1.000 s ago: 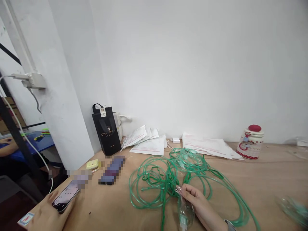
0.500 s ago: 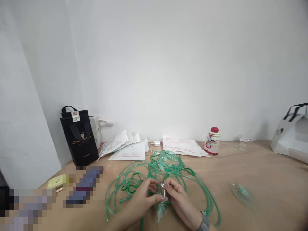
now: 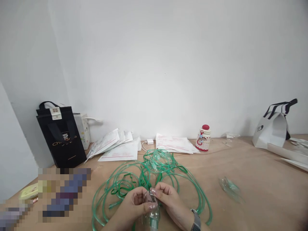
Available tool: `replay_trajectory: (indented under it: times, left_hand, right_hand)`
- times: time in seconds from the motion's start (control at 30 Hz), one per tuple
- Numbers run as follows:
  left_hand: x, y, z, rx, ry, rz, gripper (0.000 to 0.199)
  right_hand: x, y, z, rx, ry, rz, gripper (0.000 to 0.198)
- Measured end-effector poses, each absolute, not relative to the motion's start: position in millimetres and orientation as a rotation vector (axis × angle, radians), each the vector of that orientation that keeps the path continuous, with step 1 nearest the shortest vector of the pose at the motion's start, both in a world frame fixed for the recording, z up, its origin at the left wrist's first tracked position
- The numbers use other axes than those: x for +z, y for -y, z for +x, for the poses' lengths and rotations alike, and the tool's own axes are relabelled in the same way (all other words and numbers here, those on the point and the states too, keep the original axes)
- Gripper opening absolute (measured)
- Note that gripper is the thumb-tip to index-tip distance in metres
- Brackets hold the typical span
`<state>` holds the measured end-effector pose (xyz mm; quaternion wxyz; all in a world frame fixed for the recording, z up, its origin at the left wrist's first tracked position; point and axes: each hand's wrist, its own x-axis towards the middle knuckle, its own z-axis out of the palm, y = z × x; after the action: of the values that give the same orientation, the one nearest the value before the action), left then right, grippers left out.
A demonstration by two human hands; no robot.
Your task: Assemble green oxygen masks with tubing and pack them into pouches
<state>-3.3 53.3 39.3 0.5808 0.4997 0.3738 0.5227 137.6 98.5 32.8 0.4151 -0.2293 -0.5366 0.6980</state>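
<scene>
Between my two hands is a clear plastic oxygen mask (image 3: 151, 212), its green connector pointing down toward the bottom edge of the view. My left hand (image 3: 138, 203) grips the side of the mask, thumb across the front. On the upper rim, my right hand (image 3: 166, 198) pinches with thumb and fingertips. Just beyond my hands lies a heap of coiled green tubing (image 3: 120, 175), with more clear masks (image 3: 160, 157) on it at the back. What the hidden fingers touch behind the mask I cannot make out.
Another clear mask piece (image 3: 231, 188) lies to the right. White packets (image 3: 120, 150) and more packets (image 3: 175, 143) line the wall, beside a red-capped bottle (image 3: 203, 138). A black bag (image 3: 61, 138) stands at left, a white bag (image 3: 270, 130) at right.
The view has turned right, so things on the table sit further left. The mask has tipped and come lower, its connector now near the bottom edge. Both hands keep their hold.
</scene>
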Motion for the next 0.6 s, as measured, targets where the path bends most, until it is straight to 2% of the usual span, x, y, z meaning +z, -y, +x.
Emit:
replay_trajectory:
  times: [0.37,0.6]
  left_hand:
    - [46.3,-48.7,0.5,1.181,-0.959,1.174,0.036]
    - [37.6,-49.7,1.3,1.207,-1.012,1.209,0.035]
  right_hand:
    - [39.2,-101.3,144.0,1.858,1.363,-0.558,0.029]
    - [36.1,-107.6,146.1,1.805,1.502,-0.594,0.036]
